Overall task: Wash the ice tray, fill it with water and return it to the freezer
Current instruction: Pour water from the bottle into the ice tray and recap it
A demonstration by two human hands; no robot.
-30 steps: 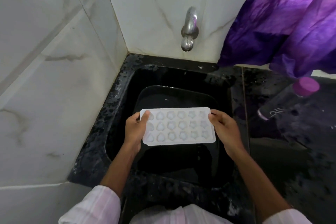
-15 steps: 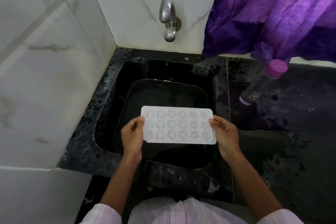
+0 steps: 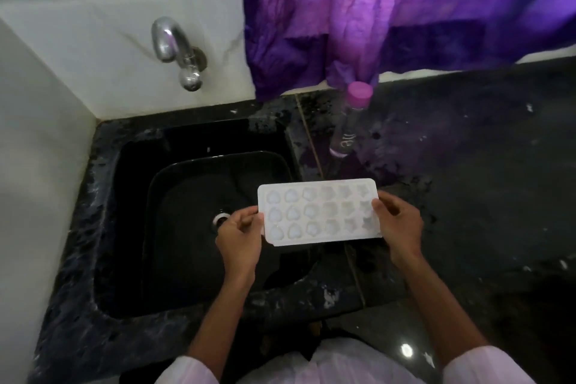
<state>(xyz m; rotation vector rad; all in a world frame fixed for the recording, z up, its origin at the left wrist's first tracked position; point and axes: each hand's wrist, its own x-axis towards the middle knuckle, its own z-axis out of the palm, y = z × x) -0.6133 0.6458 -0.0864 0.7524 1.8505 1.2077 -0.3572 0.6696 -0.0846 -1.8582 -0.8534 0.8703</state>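
I see both hands clamped on the ice tray (image 3: 319,212), left hand (image 3: 240,235) and right hand (image 3: 400,227) pinching its short ends, over the sink (image 3: 124,227) edge.

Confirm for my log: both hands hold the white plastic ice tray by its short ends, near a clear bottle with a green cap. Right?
No: the head view shows the clear bottle has a pink cap. The left hand and right hand do hold the white plastic ice tray by its short ends.

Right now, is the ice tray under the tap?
No: the left hand and right hand hold the ice tray over the sink's right edge, well right of the tap.
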